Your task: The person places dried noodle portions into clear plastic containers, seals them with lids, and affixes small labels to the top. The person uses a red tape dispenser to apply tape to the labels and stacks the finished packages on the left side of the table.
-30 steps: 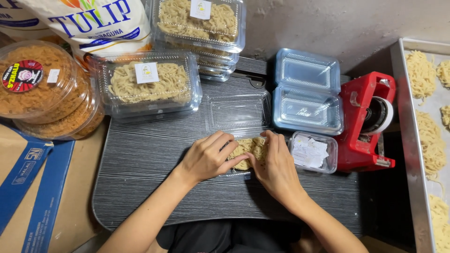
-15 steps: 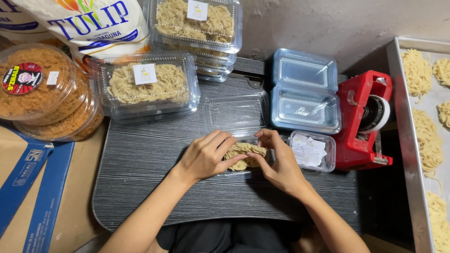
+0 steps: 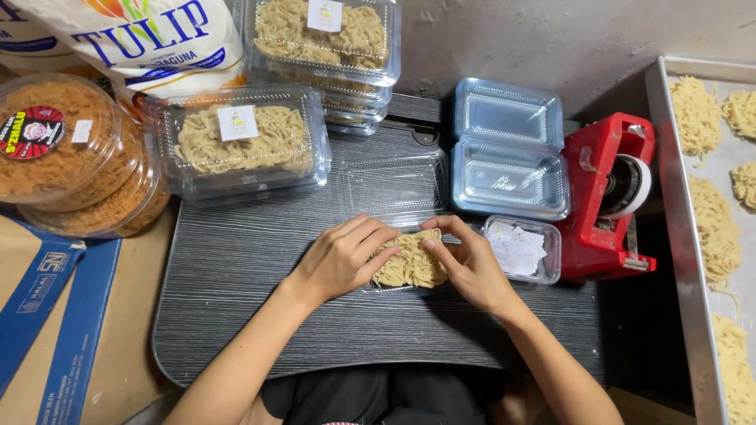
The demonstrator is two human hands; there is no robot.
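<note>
Both hands rest on one noodle block (image 3: 409, 264) at the centre of the dark surface (image 3: 236, 315). The left hand (image 3: 342, 256) lies over the block's left side with fingers spread and pressing down; the right hand (image 3: 468, 264) cups the right side, fingertips tucked against the top edge. Neither hand is clenched: both press and shape the block, which sits in the lower half of an open clear container (image 3: 394, 189) whose lid lies flat behind it.

Status, judged from the layout:
- Done: one filled and labelled container (image 3: 240, 145) stands just behind the left hand; a stack of filled containers (image 3: 323, 47) stands further back.
- In hand: the block is seated in its tray, but the lid is not yet shut and no label is on it.
- Left: a stack of empty clear containers (image 3: 508, 161) waits to the right, and a metal tray (image 3: 685, 236) at the far right holds more loose noodle portions.

A small tub of paper labels (image 3: 524, 248) lies just beside the right hand, with a red tape dispenser (image 3: 610, 193) next to it.
</note>
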